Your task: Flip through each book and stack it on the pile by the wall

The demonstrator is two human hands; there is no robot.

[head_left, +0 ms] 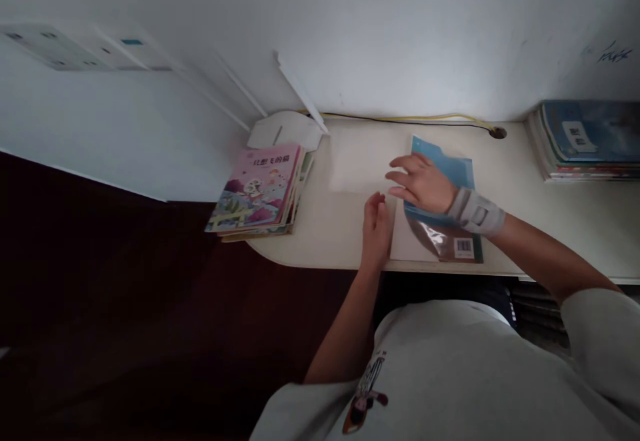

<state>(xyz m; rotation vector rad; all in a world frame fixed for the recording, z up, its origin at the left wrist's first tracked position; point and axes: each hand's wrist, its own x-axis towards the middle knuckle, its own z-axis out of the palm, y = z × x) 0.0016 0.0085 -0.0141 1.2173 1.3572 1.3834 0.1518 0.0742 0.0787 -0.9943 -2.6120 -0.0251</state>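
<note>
Book (447, 231) lies flat under R hand (421, 184), fingers loosely spread, nothing gripped; L hand (377, 228) is half-curled by its left edge, can't tell if gripping. Prob. best: L steady, R light. Book pile (257, 188) well left of L hand.

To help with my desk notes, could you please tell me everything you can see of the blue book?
The blue book lies flat on the desk, close to its near edge. Its cover looks glossy, blue above and brown below, with a white barcode at the lower right and a pale area adjoining along a curve at the lower left. The right hand is over it, hiding part; whether they touch is unclear.
</note>
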